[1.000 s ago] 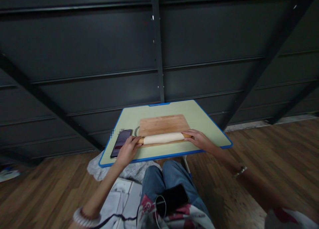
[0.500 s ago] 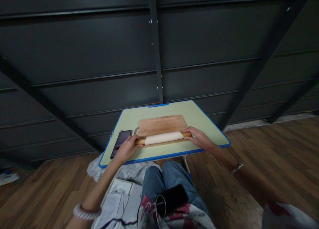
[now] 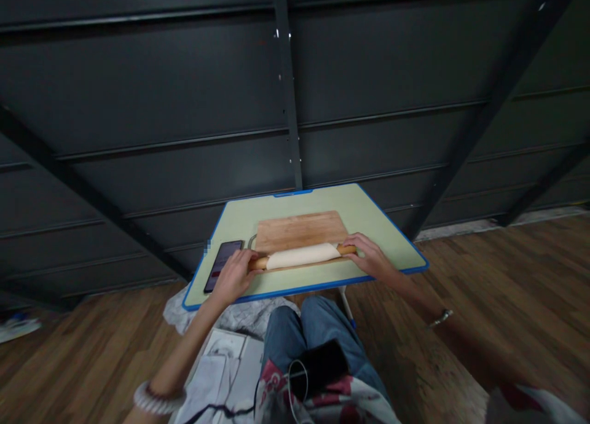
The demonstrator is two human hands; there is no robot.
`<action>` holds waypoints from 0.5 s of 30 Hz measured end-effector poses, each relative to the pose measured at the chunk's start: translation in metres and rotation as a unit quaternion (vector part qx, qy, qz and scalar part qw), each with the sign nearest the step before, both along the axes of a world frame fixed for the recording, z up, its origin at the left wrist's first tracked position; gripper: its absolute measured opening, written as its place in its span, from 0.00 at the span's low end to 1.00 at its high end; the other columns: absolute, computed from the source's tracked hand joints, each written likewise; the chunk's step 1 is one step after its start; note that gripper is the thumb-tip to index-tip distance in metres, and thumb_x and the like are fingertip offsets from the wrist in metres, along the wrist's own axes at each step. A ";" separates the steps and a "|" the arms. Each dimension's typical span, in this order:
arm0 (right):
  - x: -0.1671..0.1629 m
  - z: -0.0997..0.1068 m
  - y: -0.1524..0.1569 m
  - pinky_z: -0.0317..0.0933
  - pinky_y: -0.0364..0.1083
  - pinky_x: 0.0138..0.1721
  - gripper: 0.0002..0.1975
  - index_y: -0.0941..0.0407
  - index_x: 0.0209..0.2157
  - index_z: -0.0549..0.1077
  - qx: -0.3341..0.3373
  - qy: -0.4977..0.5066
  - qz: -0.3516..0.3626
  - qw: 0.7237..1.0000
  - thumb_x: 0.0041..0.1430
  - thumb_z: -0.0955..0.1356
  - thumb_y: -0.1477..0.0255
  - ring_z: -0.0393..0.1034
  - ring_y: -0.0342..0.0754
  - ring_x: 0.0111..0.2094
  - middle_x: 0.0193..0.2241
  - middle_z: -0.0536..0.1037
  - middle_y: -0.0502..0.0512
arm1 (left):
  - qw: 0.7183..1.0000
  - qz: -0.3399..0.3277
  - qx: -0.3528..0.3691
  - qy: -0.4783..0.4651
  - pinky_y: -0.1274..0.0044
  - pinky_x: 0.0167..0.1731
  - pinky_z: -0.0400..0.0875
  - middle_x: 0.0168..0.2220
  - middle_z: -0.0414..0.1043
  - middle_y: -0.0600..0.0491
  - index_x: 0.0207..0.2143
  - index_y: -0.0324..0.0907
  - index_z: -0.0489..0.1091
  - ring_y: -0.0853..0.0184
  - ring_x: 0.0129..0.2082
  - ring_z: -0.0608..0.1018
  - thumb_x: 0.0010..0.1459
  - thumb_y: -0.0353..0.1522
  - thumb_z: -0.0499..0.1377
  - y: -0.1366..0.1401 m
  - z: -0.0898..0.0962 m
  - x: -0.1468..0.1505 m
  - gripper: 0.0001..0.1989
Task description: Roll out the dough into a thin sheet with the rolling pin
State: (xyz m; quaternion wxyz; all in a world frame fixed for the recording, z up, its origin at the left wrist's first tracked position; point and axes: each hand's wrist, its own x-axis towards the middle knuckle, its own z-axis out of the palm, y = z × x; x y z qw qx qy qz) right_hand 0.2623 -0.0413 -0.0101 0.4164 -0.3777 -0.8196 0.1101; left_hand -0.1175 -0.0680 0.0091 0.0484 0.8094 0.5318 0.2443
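A wooden rolling pin [image 3: 259, 263] lies crosswise along the near edge of a wooden cutting board [image 3: 299, 230]. Pale sheet dough [image 3: 303, 256] is wrapped round its middle, leaving bare wood at both ends. My left hand [image 3: 236, 275] has its fingers closed on the left end, and my right hand [image 3: 370, 258] grips the right end between thumb and fingers. Under the board is a pale green folding table [image 3: 385, 236] with a blue rim. The underside of the roll is hidden.
A phone [image 3: 224, 265] lies on the table beside my left hand. Another dark phone [image 3: 322, 367] with a white cable rests on my lap. A white box [image 3: 251, 356] with papers and crumpled plastic sits below left. A dark panelled wall [image 3: 193, 92] rises behind the table.
Both hands keep their hold on the rolling pin, which has barely shifted. The dough's right edge now looks more slanted. The view has moved very slightly.
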 end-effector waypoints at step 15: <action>-0.016 0.012 0.011 0.57 0.41 0.21 0.19 0.54 0.30 0.66 -0.261 0.207 -0.061 0.941 0.55 0.61 0.52 0.59 0.41 0.19 0.19 0.63 0.45 | 0.920 0.011 -0.167 -0.355 0.82 0.18 0.59 0.20 0.57 0.61 0.44 0.40 0.62 0.74 0.17 0.62 0.56 0.47 0.53 -0.002 0.002 0.020 0.21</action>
